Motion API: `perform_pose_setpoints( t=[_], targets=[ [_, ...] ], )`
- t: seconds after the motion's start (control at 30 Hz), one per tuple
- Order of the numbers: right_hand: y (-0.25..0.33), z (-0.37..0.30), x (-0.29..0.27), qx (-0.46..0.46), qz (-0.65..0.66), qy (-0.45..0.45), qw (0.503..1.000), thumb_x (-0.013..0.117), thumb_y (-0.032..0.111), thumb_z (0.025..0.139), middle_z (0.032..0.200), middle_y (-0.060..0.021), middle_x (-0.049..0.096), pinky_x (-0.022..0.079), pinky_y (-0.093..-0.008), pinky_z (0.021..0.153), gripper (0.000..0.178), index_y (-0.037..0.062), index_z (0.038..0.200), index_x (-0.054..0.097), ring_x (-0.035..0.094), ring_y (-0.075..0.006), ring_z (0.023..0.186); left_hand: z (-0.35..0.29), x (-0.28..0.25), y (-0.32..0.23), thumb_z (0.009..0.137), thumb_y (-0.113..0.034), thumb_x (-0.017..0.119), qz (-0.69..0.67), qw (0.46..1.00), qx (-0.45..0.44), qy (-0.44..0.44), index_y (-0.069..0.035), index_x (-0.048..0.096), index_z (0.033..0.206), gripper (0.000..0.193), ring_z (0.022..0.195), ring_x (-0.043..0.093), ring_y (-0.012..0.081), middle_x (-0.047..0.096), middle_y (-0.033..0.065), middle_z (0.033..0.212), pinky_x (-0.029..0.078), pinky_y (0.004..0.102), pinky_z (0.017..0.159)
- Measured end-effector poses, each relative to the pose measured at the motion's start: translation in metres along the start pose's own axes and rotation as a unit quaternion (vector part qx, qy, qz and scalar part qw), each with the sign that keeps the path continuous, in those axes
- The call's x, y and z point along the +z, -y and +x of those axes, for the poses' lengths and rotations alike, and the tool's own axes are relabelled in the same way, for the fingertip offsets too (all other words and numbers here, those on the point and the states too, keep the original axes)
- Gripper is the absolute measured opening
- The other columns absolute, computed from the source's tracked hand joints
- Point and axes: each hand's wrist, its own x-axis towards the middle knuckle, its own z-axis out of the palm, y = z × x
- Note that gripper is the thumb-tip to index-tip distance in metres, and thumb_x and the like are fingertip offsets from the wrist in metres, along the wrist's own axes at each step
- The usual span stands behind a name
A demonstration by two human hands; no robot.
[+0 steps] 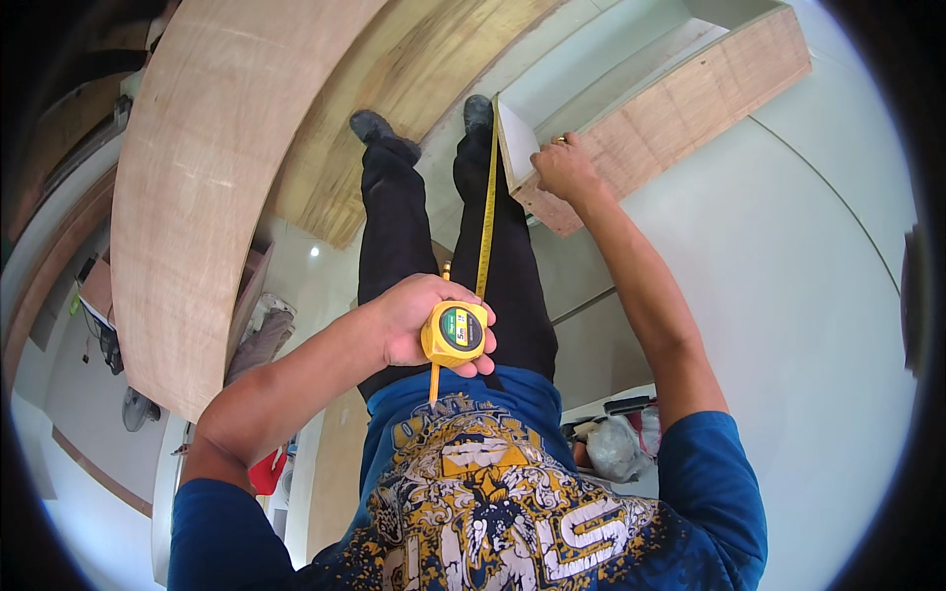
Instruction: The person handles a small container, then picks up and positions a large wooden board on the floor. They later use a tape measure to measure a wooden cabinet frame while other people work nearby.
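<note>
My left hand is closed around a yellow tape measure in front of my waist. A yellow pencil is tucked in the same hand, its tip pointing toward my shirt. From the case the yellow tape blade runs out over my leg to the far corner of the end of a long, open wooden box. That box lies slanted at the upper right, plywood outside and white inside. My right hand grips its near side wall close to the end; part of the fingers is hidden behind the edge.
A large curved plywood panel rises on the left. Another wooden board lies beyond my feet. Clear plastic bags and other items sit low by my right side. A grey cloth lies beside the left panel.
</note>
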Motion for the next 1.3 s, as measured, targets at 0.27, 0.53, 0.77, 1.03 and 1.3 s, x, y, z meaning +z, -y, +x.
perform_pose_setpoints(
  t=[0.27,0.53,0.77,1.03,1.3],
  targets=[
    [-0.002,0.020,-0.001,-0.013,0.022,-0.027,0.999,0.077,0.025,0.073,0.090,-0.0068,0.071,0.039,-0.0403,0.093,0.016,0.0130,0.083,0.073,0.066,-0.0222,0.098,0.016,0.009,0.012,0.098,-0.021,0.047,-0.012,1.000,0.006,0.021,0.004,0.060,0.103,0.028,0.079,0.071,0.0419,0.068,0.0253,0.090,0.063,0.0478,0.063],
    [0.001,0.022,-0.008,-0.021,0.033,0.008,0.999,0.077,0.027,0.074,0.100,-0.0075,0.071,0.037,-0.0445,0.102,0.032,0.0130,0.102,0.071,0.064,-0.0247,0.106,0.019,0.022,0.023,0.098,-0.023,0.048,-0.021,0.998,0.050,-0.012,0.003,0.061,0.102,0.030,0.082,0.071,0.0430,0.068,0.0238,0.090,0.063,0.0484,0.066],
    [-0.001,0.016,0.001,-0.039,0.065,-0.075,0.994,0.080,0.025,0.074,0.115,-0.0046,0.066,0.034,-0.0486,0.107,0.054,0.0179,0.125,0.062,0.060,-0.0243,0.115,0.040,0.048,0.037,0.097,-0.023,0.050,-0.039,0.995,0.069,-0.057,0.003,0.060,0.103,0.028,0.084,0.070,0.0448,0.067,0.0245,0.092,0.062,0.0487,0.068],
    [0.005,0.017,-0.014,-0.055,0.063,0.020,0.996,0.074,0.019,0.081,0.117,0.0013,0.065,0.025,-0.0553,0.112,0.037,0.0251,0.118,0.069,0.056,-0.0217,0.120,0.051,0.050,0.043,0.098,-0.023,0.049,-0.086,0.993,0.073,-0.032,0.002,0.059,0.105,0.028,0.086,0.070,0.0445,0.067,0.0234,0.093,0.061,0.0487,0.066],
    [0.005,0.019,-0.015,-0.055,0.104,0.020,0.993,0.075,0.015,0.081,0.114,0.0035,0.069,0.021,-0.0567,0.113,0.036,0.0254,0.115,0.071,0.056,-0.0199,0.119,0.044,0.052,0.040,0.096,-0.021,0.050,-0.098,0.992,0.076,-0.030,0.002,0.060,0.102,0.027,0.082,0.071,0.0438,0.068,0.0227,0.089,0.059,0.0498,0.066]
  ],
)
